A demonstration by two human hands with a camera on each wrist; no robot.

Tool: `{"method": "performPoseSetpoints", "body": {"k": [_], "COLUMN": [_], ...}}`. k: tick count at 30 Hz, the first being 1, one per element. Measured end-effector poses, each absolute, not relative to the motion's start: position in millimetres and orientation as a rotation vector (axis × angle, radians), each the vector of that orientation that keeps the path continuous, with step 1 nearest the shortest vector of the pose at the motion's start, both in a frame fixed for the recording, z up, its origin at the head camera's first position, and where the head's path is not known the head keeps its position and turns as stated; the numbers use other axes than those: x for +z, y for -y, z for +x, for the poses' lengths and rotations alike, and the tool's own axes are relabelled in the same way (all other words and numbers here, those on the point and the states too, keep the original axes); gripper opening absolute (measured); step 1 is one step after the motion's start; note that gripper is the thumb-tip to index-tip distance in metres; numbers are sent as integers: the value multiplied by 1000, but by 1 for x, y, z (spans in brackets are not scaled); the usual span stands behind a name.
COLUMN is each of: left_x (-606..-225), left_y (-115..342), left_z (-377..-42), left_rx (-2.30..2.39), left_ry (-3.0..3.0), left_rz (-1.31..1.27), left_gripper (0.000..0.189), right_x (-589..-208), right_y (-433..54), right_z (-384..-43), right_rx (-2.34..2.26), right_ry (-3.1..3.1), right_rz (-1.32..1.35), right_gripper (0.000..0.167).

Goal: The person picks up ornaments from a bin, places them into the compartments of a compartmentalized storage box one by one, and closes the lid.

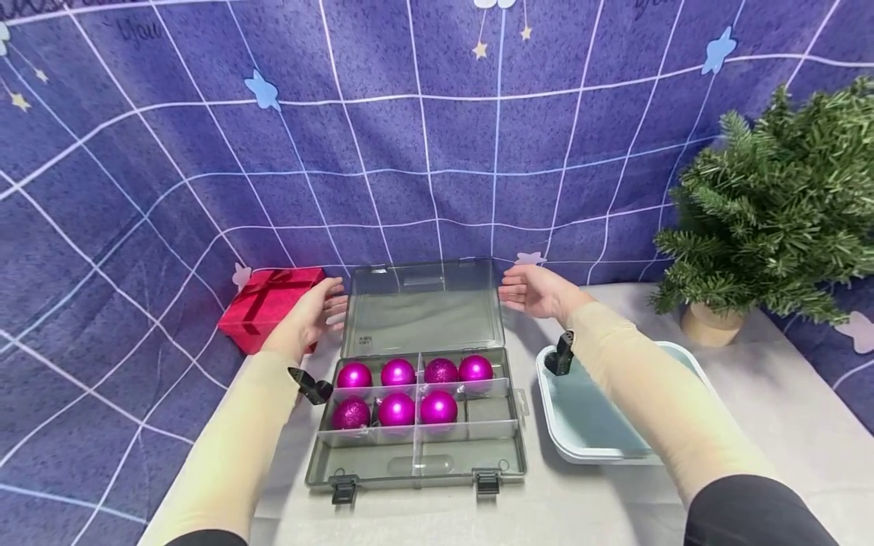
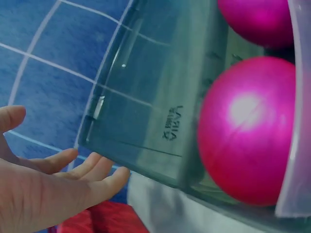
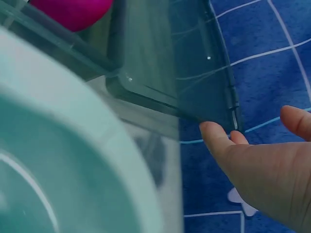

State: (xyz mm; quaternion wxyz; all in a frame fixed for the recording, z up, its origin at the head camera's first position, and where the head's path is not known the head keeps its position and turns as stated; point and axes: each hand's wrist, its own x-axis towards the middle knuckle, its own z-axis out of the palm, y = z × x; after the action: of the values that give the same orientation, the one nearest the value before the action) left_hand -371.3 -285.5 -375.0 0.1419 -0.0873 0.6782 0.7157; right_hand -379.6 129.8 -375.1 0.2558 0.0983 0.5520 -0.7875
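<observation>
A smoky clear plastic compartment box (image 1: pixel 369 459) stands on the table with its lid (image 1: pixel 423 311) raised at the back. Several magenta ball ornaments (image 1: pixel 397 409), some shiny and some glittery, fill the back row and most of the middle row; the front row holds none. My left hand (image 1: pixel 315 312) is at the lid's left edge, fingers extended, fingertips right at the rim in the left wrist view. On the opposite side, my right hand (image 1: pixel 536 292) has its fingertips close to the lid's right edge, thumb apart from the fingers. Neither hand grips anything.
Behind my left hand sits a red gift box (image 1: pixel 249 322) with a dark ribbon. A pale blue tray (image 1: pixel 594 413) lies under my right forearm. At the far right stands a small artificial fir tree (image 1: pixel 778 197). A purple gridded cloth (image 1: pixel 451 136) hangs behind the table.
</observation>
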Motion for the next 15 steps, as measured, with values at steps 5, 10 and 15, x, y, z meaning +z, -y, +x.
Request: {"method": "performPoseSetpoints", "body": {"k": [5, 10, 15], "left_x": [-359, -341, -324], "left_y": [290, 298, 309], "left_z": [-360, -343, -317], "left_rx": [2098, 2090, 2064], "left_ry": [-1961, -1995, -2042], "left_rz": [-181, -122, -35], "left_gripper": [64, 45, 45], "right_x": [-360, -341, -325], "right_y": [-137, -144, -148], "right_z": [-368, -351, -326], "right_rx": [-2140, -2103, -2087], "right_ry": [-1537, -1641, -1699], "right_rz": [145, 15, -114], "right_gripper": [41, 33, 37]}}
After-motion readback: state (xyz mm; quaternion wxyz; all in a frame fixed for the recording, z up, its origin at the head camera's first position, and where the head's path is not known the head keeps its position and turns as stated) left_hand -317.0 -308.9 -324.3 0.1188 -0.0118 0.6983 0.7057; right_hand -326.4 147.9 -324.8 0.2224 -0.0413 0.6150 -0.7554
